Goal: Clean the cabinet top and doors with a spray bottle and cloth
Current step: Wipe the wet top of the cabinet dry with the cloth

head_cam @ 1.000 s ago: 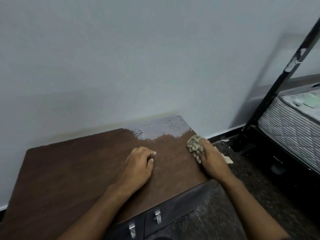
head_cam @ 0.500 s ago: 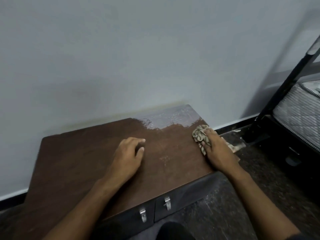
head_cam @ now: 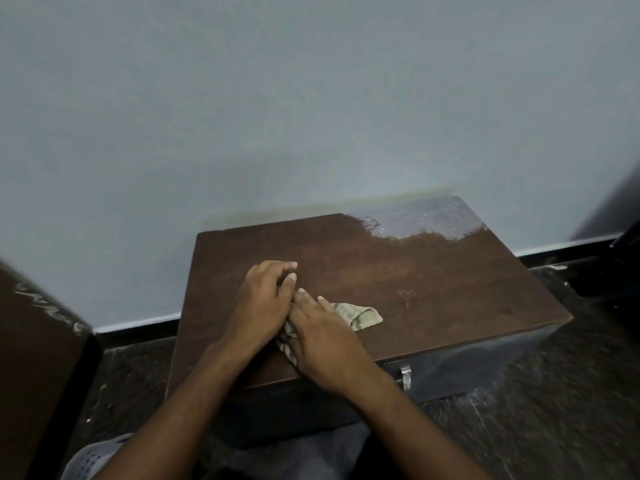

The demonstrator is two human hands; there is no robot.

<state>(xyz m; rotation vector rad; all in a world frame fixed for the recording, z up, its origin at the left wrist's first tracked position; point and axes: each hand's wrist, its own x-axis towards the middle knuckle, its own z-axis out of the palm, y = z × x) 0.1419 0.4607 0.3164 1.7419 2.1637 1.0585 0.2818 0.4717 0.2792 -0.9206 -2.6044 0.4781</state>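
Observation:
A low cabinet with a dark brown top (head_cam: 433, 282) stands against the pale wall. Its far right corner shines with a wet sheen (head_cam: 426, 218). My right hand (head_cam: 322, 336) lies flat on a patterned cloth (head_cam: 362, 315) near the front edge, fingers straight, pressing it onto the wood. My left hand (head_cam: 263, 303) rests on the top just left of it, fingers loosely bent, touching the right hand. A metal door handle (head_cam: 405, 375) shows on the dark front. No spray bottle is in view.
Another dark brown piece of furniture (head_cam: 38, 358) stands at the left edge. The floor (head_cam: 554, 410) is dark and speckled, with a black skirting (head_cam: 561, 252) along the wall. My knee in grey fabric (head_cam: 93, 459) sits at the bottom.
My right hand has slid the cloth from the cabinet's right edge leftward to the front middle, meeting my left hand. The view has swung left, so the bed frame is gone.

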